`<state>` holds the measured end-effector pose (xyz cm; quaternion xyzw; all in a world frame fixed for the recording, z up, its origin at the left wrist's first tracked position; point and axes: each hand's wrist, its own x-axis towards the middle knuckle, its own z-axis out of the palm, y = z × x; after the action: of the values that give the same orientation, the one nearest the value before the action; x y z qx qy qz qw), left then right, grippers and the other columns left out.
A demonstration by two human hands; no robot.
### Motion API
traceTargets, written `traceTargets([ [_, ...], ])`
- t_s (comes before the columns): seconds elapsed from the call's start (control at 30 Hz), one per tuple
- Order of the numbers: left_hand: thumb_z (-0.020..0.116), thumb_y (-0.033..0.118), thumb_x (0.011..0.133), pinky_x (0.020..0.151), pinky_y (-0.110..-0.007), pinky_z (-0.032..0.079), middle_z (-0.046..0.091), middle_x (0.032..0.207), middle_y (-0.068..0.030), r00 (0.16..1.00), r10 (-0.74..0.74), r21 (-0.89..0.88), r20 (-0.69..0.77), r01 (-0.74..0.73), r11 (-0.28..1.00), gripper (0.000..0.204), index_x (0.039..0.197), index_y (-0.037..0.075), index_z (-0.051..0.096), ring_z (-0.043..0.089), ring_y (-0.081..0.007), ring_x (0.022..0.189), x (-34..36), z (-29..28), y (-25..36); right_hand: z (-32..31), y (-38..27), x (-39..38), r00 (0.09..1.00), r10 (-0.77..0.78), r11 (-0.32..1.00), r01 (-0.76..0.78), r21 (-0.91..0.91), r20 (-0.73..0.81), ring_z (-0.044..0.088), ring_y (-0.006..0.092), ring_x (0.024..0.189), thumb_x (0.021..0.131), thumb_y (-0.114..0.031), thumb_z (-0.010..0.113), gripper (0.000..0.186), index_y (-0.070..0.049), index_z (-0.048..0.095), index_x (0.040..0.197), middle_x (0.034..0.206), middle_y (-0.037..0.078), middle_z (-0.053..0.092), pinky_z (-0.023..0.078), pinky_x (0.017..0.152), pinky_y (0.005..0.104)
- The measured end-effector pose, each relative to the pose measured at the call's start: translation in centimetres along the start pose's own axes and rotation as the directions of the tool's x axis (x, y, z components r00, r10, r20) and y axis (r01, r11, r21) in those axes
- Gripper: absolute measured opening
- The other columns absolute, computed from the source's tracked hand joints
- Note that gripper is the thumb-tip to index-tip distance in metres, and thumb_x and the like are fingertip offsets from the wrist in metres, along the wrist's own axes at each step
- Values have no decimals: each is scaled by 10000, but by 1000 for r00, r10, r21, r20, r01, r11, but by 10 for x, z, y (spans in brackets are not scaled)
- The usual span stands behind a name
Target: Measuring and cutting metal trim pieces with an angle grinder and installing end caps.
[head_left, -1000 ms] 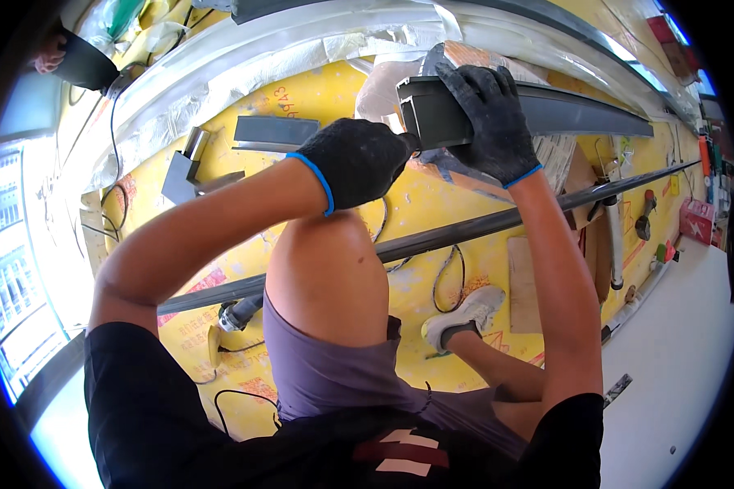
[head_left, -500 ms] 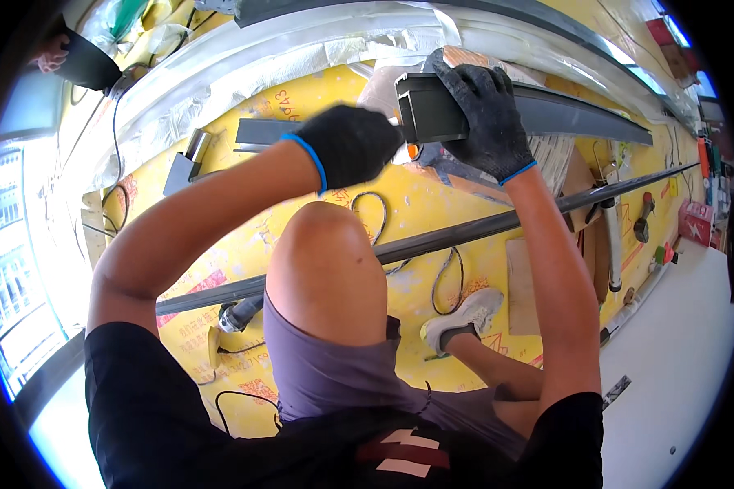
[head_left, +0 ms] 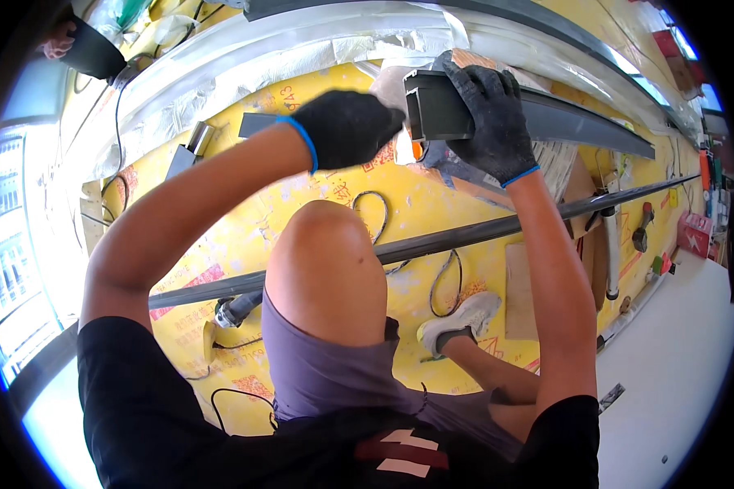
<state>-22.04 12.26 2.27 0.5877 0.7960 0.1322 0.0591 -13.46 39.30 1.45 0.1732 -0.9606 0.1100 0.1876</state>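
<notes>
A long dark grey metal profile (head_left: 583,122) runs off to the far right, its hollow cut end facing left. My right hand (head_left: 491,118), in a black glove with a blue cuff, wraps over the top of the profile close to that end. Level with the cut end, just to its left, is my left hand (head_left: 347,130), gloved alike. Its fingers are closed and point toward the profile's edge; whatever they hold, if anything, is hidden. Below both hands, another dark bar (head_left: 457,236) crosses the view behind my bent knee.
An angle grinder (head_left: 235,311) lies left of my knee on the yellow printed floor sheet (head_left: 302,244). Black cables loop nearby. Short profile offcuts (head_left: 189,151) lie at the left. White wrapped lengths (head_left: 302,57) span the back. At the right are a hammer (head_left: 643,228) and a red box (head_left: 695,232).
My left hand has shifted slightly up, still beside the cut end. The profile and my right hand sit marginally farther right in view.
</notes>
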Motion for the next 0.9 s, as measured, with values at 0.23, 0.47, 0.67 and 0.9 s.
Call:
traceTargets([
  [0.23, 617, 217, 1019, 776, -530, 540, 719, 914, -228, 983, -135, -134, 125, 152, 979, 190, 1058, 47, 692, 686, -428, 883, 7, -22, -4, -3, -4, 2, 1000, -19, 1000, 18, -12, -18, 562, 349, 1202, 689, -268, 828, 859, -190, 548, 1498, 1245, 135, 585, 366, 1134, 556],
  [0.47, 628, 179, 979, 772, -524, 554, 723, 864, -238, 984, -118, -60, 131, 127, 990, 173, 958, 31, 715, 708, -429, 839, 19, -34, -2, -3, -2, 5, 998, -45, 999, 45, -18, -43, 572, 369, 1163, 683, -265, 823, 832, -167, 572, 1470, 1224, 147, 588, 402, 1094, 534],
  [0.67, 632, 175, 974, 725, -524, 561, 716, 819, -243, 996, -76, -50, 49, 79, 996, 174, 947, 21, 709, 712, -430, 785, 14, -27, 0, 0, -2, 6, 998, -41, 999, 40, -18, -54, 570, 381, 1155, 681, -274, 824, 809, -163, 591, 1448, 1223, 149, 587, 408, 1081, 541],
  [0.9, 612, 185, 996, 762, -522, 554, 725, 885, -239, 976, -105, -222, 188, 146, 964, 194, 971, 21, 713, 708, -433, 848, 22, -25, -3, 0, -1, 2, 997, -51, 998, 50, -27, -49, 568, 382, 1161, 679, -271, 818, 814, -160, 590, 1452, 1231, 151, 588, 408, 1080, 544],
])
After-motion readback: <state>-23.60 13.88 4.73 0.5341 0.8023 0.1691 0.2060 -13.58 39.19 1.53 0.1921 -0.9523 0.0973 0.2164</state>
